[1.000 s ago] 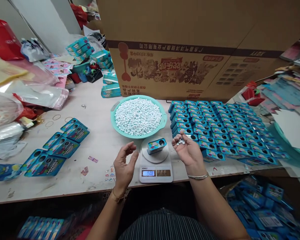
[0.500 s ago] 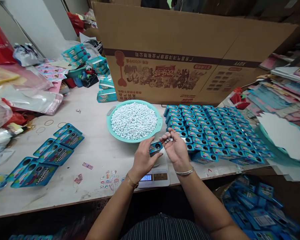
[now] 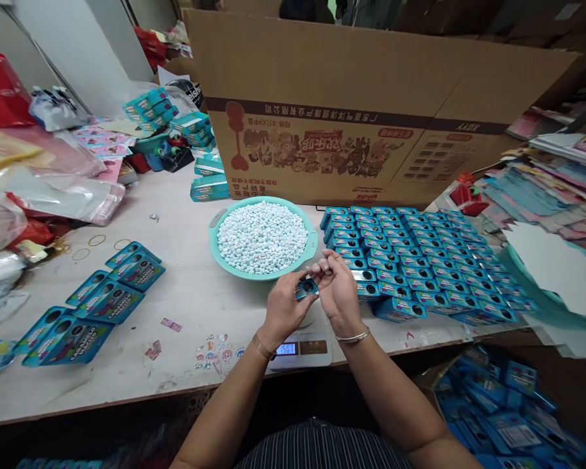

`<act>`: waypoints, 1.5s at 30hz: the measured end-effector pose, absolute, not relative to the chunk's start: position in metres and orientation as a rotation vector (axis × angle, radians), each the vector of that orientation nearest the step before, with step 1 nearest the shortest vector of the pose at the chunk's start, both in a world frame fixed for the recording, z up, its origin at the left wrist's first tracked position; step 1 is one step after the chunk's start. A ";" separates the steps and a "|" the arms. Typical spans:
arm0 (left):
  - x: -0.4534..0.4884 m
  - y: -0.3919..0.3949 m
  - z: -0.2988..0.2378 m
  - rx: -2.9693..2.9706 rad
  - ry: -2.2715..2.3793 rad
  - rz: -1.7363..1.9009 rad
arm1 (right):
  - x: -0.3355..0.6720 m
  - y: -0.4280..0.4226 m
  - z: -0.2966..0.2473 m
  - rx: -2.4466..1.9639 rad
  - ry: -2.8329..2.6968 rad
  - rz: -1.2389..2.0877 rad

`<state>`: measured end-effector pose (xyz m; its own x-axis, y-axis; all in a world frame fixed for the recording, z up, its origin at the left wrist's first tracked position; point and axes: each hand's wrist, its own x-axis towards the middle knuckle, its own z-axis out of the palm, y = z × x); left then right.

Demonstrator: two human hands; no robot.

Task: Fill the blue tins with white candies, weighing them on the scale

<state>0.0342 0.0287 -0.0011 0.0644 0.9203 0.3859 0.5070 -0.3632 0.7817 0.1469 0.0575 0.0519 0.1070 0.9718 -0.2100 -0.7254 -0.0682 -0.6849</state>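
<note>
My left hand [image 3: 287, 305] is wrapped round a small blue box [image 3: 306, 288], whose round dark opening faces up. The box is above a white digital scale [image 3: 306, 365] with a lit display. Close beside the box's top, my right hand [image 3: 340, 294] is curled, its fingertips bunched; the small pale candies seen in it a moment ago are mostly hidden by the fingers. Just beyond both hands stands a turquoise basin [image 3: 215, 253] heaped with small pale candies [image 3: 261, 236].
Rows of blue boxes [image 3: 410, 260] stand to the right, and several more boxes [image 3: 97, 299] to the left. A large cardboard carton [image 3: 317, 71] blocks the back. Below the table's right edge, a carton holds loose blue boxes [image 3: 502, 404]. Plastic bags [image 3: 78, 192] lie at far left.
My right hand has moved slightly left to the box, its fingers curling over the candies that showed before. My left hand has brought the box slightly right.
</note>
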 end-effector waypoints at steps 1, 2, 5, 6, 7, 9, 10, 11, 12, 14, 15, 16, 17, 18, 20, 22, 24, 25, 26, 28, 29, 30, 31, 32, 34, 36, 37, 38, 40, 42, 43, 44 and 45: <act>0.031 0.027 0.001 1.898 1.426 1.252 | 0.151 0.059 0.053 -0.779 -0.364 1.488; 0.026 0.024 0.003 1.884 1.439 1.277 | 0.156 0.059 0.054 -0.781 -0.321 1.515; 0.004 0.011 0.009 1.760 1.526 1.410 | 0.175 0.060 0.058 -0.778 -0.209 1.544; -0.004 0.006 0.011 1.693 1.572 1.459 | 0.180 0.059 0.059 -0.764 -0.188 1.542; -0.012 0.002 0.012 1.622 1.618 1.500 | 0.185 0.058 0.060 -0.750 -0.172 1.539; -0.025 -0.007 0.013 1.492 1.697 1.553 | 0.191 0.056 0.061 -0.741 -0.151 1.543; -0.029 -0.010 0.012 1.441 1.723 1.565 | 0.192 0.055 0.061 -0.749 -0.146 1.550; -0.033 -0.012 0.011 1.400 1.738 1.570 | 0.193 0.054 0.061 -0.760 -0.143 1.560; -0.035 -0.014 0.010 1.368 1.744 1.571 | 0.193 0.054 0.060 -0.771 -0.146 1.570; -0.035 -0.016 0.006 1.324 1.742 1.575 | 0.192 0.052 0.059 -0.787 -0.181 1.588; -0.035 -0.016 0.005 1.314 1.736 1.575 | 0.192 0.052 0.058 -0.795 -0.214 1.590; -0.034 -0.016 0.004 1.310 1.728 1.576 | 0.191 0.051 0.057 -0.807 -0.260 1.588; -0.032 -0.016 0.003 1.311 1.719 1.574 | 0.191 0.050 0.055 -0.822 -0.316 1.585; -0.031 -0.016 0.002 1.316 1.709 1.567 | 0.191 0.049 0.054 -0.841 -0.379 1.580; -0.029 -0.016 0.001 1.323 1.695 1.544 | 0.190 0.047 0.050 -0.884 -0.516 1.567; -0.028 -0.017 -0.001 1.321 1.688 1.532 | 0.188 0.046 0.047 -0.925 -0.647 1.550; -0.028 -0.018 -0.003 1.319 1.686 1.533 | 0.185 0.046 0.044 -0.961 -0.757 1.530; -0.028 -0.019 -0.004 1.322 1.685 1.530 | 0.184 0.046 0.043 -0.976 -0.801 1.528; -0.028 -0.019 -0.004 1.329 1.686 1.523 | 0.183 0.047 0.042 -0.987 -0.835 1.531; -0.027 -0.021 -0.005 1.360 1.689 1.496 | 0.181 0.048 0.042 -0.992 -0.870 1.545; -0.025 -0.021 -0.005 1.396 1.688 1.484 | 0.182 0.049 0.043 -0.988 -0.868 1.554; -0.022 -0.021 -0.005 1.457 1.681 1.469 | 0.183 0.050 0.044 -0.979 -0.852 1.564; -0.018 -0.020 -0.005 1.545 1.668 1.449 | 0.185 0.050 0.045 -0.968 -0.824 1.575; -0.014 -0.018 -0.004 1.656 1.651 1.414 | 0.188 0.049 0.046 -0.954 -0.788 1.585; -0.004 -0.011 -0.003 1.903 1.615 1.283 | 0.199 0.046 0.047 -0.927 -0.709 1.609; 0.007 0.000 -0.001 2.095 1.600 1.080 | 0.214 0.040 0.047 -0.907 -0.629 1.613; 0.013 0.005 0.000 2.160 1.594 0.974 | 0.224 0.036 0.045 -0.903 -0.588 1.602; 0.018 0.010 0.001 2.212 1.579 0.880 | 0.234 0.031 0.044 -0.901 -0.545 1.580; 0.031 0.015 0.004 2.297 1.505 0.767 | 0.256 0.021 0.040 -0.900 -0.457 1.515; 0.046 0.016 0.006 2.366 1.376 0.749 | 0.277 0.011 0.036 -0.898 -0.375 1.448; 0.056 0.015 0.006 2.392 1.307 0.757 | 0.286 0.007 0.034 -0.897 -0.338 1.419; 0.067 0.013 0.005 2.416 1.244 0.765 | 0.294 0.003 0.033 -0.896 -0.302 1.395; 0.078 0.011 0.003 2.439 1.192 0.768 | 0.300 0.000 0.032 -0.897 -0.271 1.377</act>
<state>0.0781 0.0114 0.0026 0.5078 0.7976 0.3256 0.6262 -0.6013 0.4963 0.3004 -0.0001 0.0322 0.2231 0.9189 -0.3253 -0.7274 -0.0653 -0.6831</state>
